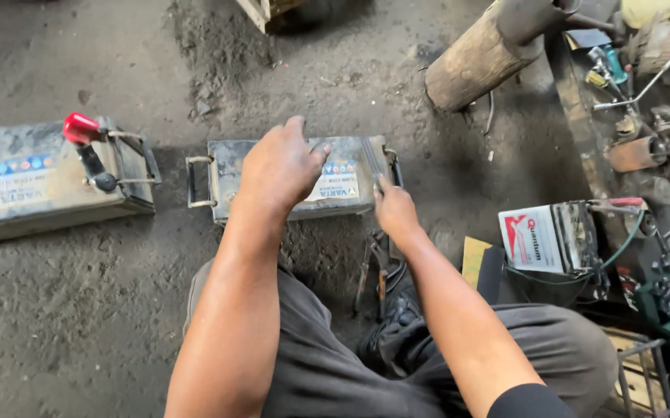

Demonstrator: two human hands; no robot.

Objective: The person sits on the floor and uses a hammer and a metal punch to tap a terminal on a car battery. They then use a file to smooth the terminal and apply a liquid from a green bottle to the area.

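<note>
left hand (285, 166) spread flat on the middle battery (292, 179), gripping nothing; right hand (394, 210) curled at its right end, grasp unclear. steady the case before levering.

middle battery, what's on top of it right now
The left hand rests flat on the middle battery; its label shows beside it. Whatever lies under the palm is covered.

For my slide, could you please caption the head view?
Left hand rests on a dusty battery; right hand at its right end.
</note>
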